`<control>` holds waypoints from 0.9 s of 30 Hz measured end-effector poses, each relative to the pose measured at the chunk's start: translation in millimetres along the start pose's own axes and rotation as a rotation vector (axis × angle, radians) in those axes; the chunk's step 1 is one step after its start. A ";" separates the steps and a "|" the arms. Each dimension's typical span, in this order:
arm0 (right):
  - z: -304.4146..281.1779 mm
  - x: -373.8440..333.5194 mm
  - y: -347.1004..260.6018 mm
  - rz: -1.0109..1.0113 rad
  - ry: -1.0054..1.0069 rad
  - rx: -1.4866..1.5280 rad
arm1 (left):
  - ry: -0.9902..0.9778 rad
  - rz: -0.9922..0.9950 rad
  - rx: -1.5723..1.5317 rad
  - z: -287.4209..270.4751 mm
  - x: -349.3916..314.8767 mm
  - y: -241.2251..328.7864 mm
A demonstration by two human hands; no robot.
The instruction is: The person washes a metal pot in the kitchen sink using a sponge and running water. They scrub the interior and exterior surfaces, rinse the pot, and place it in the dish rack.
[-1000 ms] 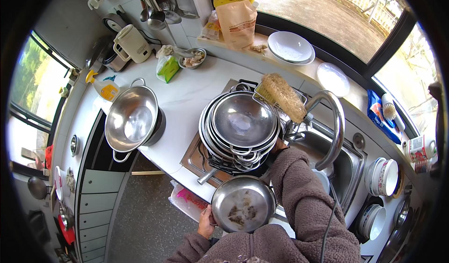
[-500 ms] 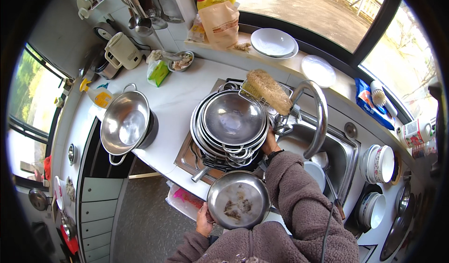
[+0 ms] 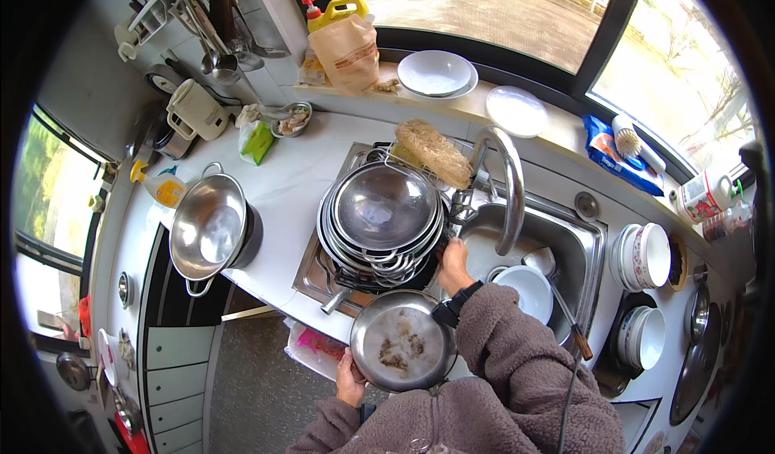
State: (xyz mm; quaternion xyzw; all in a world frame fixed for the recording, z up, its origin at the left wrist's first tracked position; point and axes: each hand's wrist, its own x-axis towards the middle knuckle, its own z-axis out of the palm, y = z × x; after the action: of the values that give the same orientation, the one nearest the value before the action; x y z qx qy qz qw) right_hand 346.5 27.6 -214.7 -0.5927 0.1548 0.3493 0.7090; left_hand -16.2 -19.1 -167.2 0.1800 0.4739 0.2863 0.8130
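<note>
My left hand (image 3: 349, 380) grips the near-left rim of a steel frying pan (image 3: 404, 333), which is tilted toward me with dark burnt patches on its face. My right hand (image 3: 455, 267), with a black watch on its wrist, is closed at the right edge of a stack of steel pans and basins (image 3: 383, 208). Its fingertips are partly hidden there, and what they grip cannot be made out. The stack stands on the stove (image 3: 313, 272), and a shiny round-bottomed pan lies on top. Both hands are at the near side of the counter.
To the right is the sink (image 3: 593, 288) with a tap (image 3: 514, 188), a white bowl (image 3: 523, 291) and a ladle. White bowls (image 3: 638, 252) stand beyond it. A deep steel pot (image 3: 208, 228) sits at left. A dried loofah (image 3: 433, 151) lies behind the stack.
My right hand has drawn back slightly toward me along the stack's right edge. The left hand still holds the frying pan. The whole view has shifted a little.
</note>
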 end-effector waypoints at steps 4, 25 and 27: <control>-46.4 -30.9 -22.9 0.016 0.000 0.090 | -0.019 0.006 0.003 2.0 -1.1 0.6; -173.2 -120.2 -95.2 -0.131 -0.290 0.371 | -0.072 0.054 0.018 59.4 13.5 -28.6; -166.5 -132.2 -86.6 -0.325 -0.296 -0.036 | -0.059 0.108 0.039 73.4 11.9 -32.0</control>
State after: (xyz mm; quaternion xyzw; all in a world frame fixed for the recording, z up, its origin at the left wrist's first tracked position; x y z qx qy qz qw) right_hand 344.1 -176.2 -109.0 -0.5646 -0.0549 0.3164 0.7603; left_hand 62.0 -37.8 -157.6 0.2294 0.4448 0.3152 0.8063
